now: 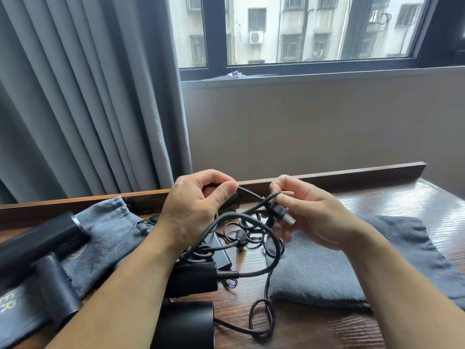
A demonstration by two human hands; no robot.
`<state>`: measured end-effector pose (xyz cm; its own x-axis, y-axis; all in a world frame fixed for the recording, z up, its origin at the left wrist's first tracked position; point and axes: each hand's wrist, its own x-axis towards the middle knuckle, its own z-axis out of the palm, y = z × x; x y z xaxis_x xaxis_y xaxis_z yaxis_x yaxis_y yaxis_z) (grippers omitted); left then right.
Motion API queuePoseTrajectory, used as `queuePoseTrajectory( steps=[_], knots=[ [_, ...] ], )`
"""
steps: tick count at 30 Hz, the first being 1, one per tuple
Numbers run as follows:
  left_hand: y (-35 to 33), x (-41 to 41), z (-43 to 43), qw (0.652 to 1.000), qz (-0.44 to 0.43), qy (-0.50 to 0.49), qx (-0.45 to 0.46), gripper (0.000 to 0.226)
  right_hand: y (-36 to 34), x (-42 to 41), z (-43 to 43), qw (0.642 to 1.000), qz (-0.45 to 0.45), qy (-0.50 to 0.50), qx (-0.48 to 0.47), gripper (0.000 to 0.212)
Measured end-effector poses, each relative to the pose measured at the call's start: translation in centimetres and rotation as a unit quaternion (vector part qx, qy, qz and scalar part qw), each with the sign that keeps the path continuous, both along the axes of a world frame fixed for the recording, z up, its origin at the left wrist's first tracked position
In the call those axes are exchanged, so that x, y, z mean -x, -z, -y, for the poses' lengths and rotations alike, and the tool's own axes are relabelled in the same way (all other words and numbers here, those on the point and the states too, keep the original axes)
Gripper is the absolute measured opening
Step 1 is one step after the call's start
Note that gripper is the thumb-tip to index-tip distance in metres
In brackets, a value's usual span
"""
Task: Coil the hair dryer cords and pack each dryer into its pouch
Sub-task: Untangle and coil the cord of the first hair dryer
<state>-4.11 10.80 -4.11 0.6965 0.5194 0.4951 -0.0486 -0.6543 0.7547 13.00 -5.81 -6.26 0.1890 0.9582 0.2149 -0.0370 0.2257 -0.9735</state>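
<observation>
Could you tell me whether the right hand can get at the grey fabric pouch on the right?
Probably yes: the grey fabric pouch lies mostly uncovered just below the right hand, though its fingers pinch the black cord, which they would have to drop.

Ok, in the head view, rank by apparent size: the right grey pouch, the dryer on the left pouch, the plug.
1-2, unsure: right grey pouch and dryer on the left pouch; the dryer lies nearer the camera and both run off frame.
3: plug, clearly smallest.
</observation>
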Motion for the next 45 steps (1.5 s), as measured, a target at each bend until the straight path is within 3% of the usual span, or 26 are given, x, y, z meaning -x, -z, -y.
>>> queuePoseTrajectory(
  steps=[3, 11, 15, 18, 20, 24, 30, 35, 40, 45],
  knots=[
    [0.0, -0.1, -0.1, 1.000, 0.005, -0.019, 0.017, 0.012, 0.1, 0.4, -0.2, 1.000, -0.009, 0.014, 0.000, 0.008],
    [0.2, -0.1, 0.2, 0.994, 0.023, -0.088, -0.067, 0.007, -0.7, 0.9, -0.5, 0.998, 0.002, 0.064, -0.016, 0.011],
    [0.5, -0.3, -0.4, 0.986, -0.036, -0.089, -0.133, 0.017, -0.6, 1.3, -0.8, 0.997, 0.001, 0.079, -0.021, 0.008],
    [0.8, -0.6, -0.2, 0.967, -0.111, -0.052, -0.223, 0.024, -0.3, 1.4, -0.9, 0.996, 0.007, 0.088, -0.007, 0.004],
    [1.0, -0.8, 0.1, 0.963, -0.106, 0.027, -0.248, 0.028, -0.2, 1.4, -1.0, 0.995, 0.024, 0.093, 0.000, 0.004],
    [0.9, -0.9, -0.2, 0.968, -0.076, 0.137, -0.198, 0.028, -0.2, 1.5, -1.1, 0.996, 0.030, 0.089, 0.006, 0.007],
    [1.2, -0.9, -0.1, 0.969, -0.047, 0.107, -0.218, 0.027, -0.9, 1.0, -0.2, 0.994, 0.074, 0.074, 0.025, 0.007],
    [0.7, -0.5, 0.3, 0.974, -0.002, 0.080, -0.214, 0.026, -0.9, 0.9, -0.1, 0.999, -0.031, 0.034, 0.027, 0.005],
    [0.6, -0.5, 0.4, 0.979, -0.049, 0.114, -0.161, 0.027, 0.3, 0.6, -0.2, 0.996, -0.082, -0.020, -0.015, 0.022],
    [0.6, -0.4, 0.1, 0.975, -0.089, 0.127, -0.161, 0.029, 0.3, 0.4, 0.0, 0.999, -0.048, 0.007, -0.021, 0.003]
  ],
)
